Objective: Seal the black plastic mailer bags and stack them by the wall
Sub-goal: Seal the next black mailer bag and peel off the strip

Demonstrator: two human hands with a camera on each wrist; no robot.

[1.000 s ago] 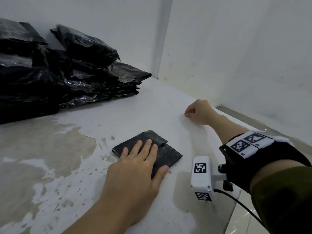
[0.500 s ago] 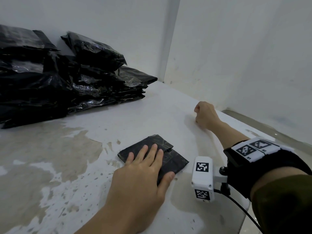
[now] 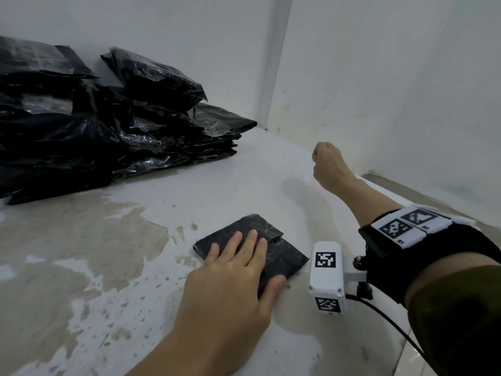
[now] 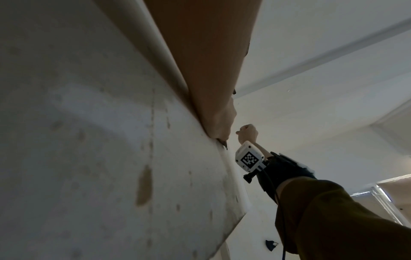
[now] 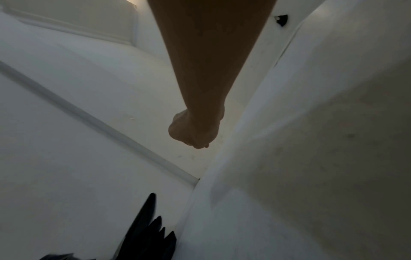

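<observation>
A small folded black mailer bag (image 3: pixel 282 256) lies flat on the white table (image 3: pixel 217 185). My left hand (image 3: pixel 238 256) rests palm down on its near half with straight fingers and the thumb at its near edge. My right hand (image 3: pixel 326 164) is a closed fist raised above the table, beyond and to the right of the bag, and nothing shows in it. The fist (image 5: pixel 193 133) hangs in front of the wall corner in the right wrist view. A tall stack of sealed black mailer bags (image 3: pixel 108 126) stands against the back wall at the left.
White walls meet in a corner (image 3: pixel 276 77) behind the table. The table's right edge (image 3: pixel 406 346) drops off under my right forearm. Brown worn patches (image 3: pixel 81 240) mark the tabletop at the left. Bare tabletop lies between the stack and the small bag.
My right fist has lifted off the tabletop and now hangs above it. My left hand stays flat on the small bag.
</observation>
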